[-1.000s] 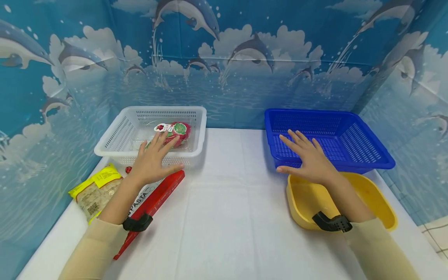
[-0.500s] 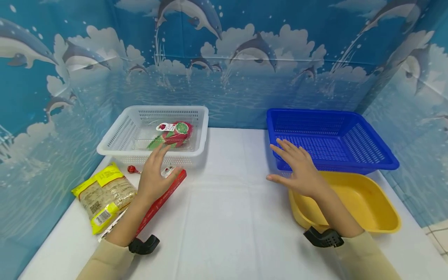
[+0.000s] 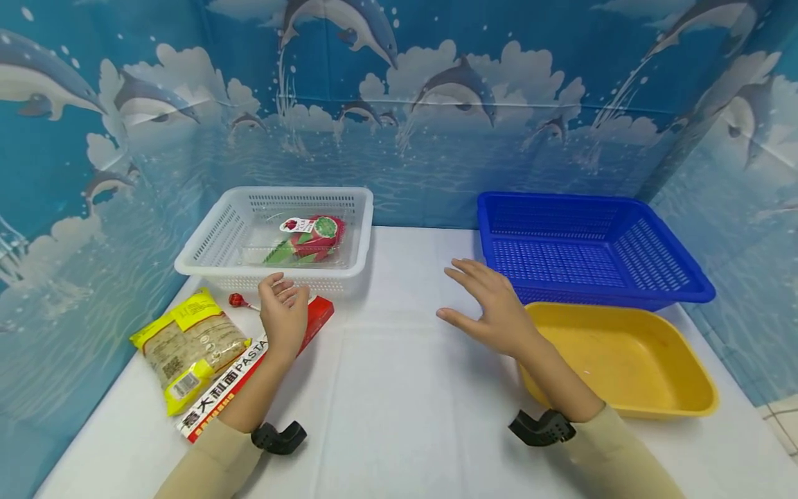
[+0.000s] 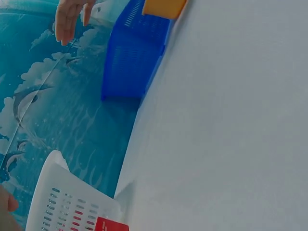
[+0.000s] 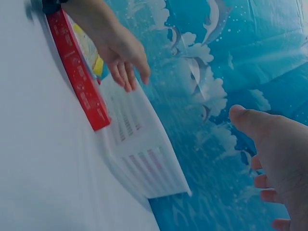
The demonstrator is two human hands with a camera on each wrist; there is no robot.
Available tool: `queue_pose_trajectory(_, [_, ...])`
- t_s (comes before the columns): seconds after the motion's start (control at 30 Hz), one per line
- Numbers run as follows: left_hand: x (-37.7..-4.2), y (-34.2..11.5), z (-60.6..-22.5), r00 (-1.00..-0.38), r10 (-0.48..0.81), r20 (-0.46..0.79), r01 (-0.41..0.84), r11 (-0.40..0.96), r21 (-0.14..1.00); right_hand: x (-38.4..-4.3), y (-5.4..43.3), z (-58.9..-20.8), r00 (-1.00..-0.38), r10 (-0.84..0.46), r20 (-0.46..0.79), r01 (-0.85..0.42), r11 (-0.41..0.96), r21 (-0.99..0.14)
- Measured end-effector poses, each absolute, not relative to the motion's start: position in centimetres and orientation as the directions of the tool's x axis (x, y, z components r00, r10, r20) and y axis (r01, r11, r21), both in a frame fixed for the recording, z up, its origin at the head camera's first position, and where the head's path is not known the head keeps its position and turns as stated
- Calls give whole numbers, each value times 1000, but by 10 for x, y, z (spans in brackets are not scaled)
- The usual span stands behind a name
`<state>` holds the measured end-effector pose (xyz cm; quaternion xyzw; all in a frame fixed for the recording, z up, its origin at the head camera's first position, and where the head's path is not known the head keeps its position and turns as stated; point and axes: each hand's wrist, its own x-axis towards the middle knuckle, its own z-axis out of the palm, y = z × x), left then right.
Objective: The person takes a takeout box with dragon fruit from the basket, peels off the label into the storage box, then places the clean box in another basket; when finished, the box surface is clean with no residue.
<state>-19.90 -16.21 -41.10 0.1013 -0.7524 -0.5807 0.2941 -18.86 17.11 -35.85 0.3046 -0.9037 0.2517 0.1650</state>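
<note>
My left hand (image 3: 285, 320) hovers over the pasta box (image 3: 233, 381), a long red and white carton, with its fingers loosely bent and nothing in them. In the right wrist view that left hand (image 5: 122, 53) hangs above the carton and the white basket. My right hand (image 3: 495, 315) is held over the table just left of the yellow tub (image 3: 623, 409), fingers spread and holding nothing. Beside the carton lie a yellow bag of grain-like food (image 3: 193, 346) and a red lollipop (image 3: 237, 300).
At the back left stands a white basket (image 3: 206, 263) with a clear plastic pack of dragon fruit (image 3: 314, 239) in it. A blue basket (image 3: 682, 277) stands at the back right, behind the yellow tub. A dolphin-print curtain (image 3: 430, 166) hangs behind the white table (image 3: 399, 416).
Both hands have drawn back toward me and inward; the left one's fingers have bent more. More of the pasta box, bag and lollipop shows. The view has shifted slightly.
</note>
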Motion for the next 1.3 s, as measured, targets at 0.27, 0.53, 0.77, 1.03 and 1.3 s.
queue_pose_trajectory(0.27, [-218,-155,-402,-789,-613,48,167,-140,976,-196,145,-356,-742,-487,461,-659,658,-365])
queue_pose_trajectory(0.53, [-229,-149,-397,-749,-661,-35,223,-301,927,-205,121,-350,-753,-468,463,-653,623,-431])
queue_pose_trajectory(0.77, [-241,-145,-406,-723,-691,-10,299,-326,897,-224,95,-346,-744,-437,505,-664,563,-491])
queue_pose_trajectory(1.03, [-243,-150,-413,-715,-696,65,336,-261,905,-256,67,-336,-791,-462,400,-611,578,-541])
queue_pose_trajectory(1.3, [-247,-149,-423,-695,-696,181,489,-273,829,-285,34,-313,-832,-462,306,-540,548,-639])
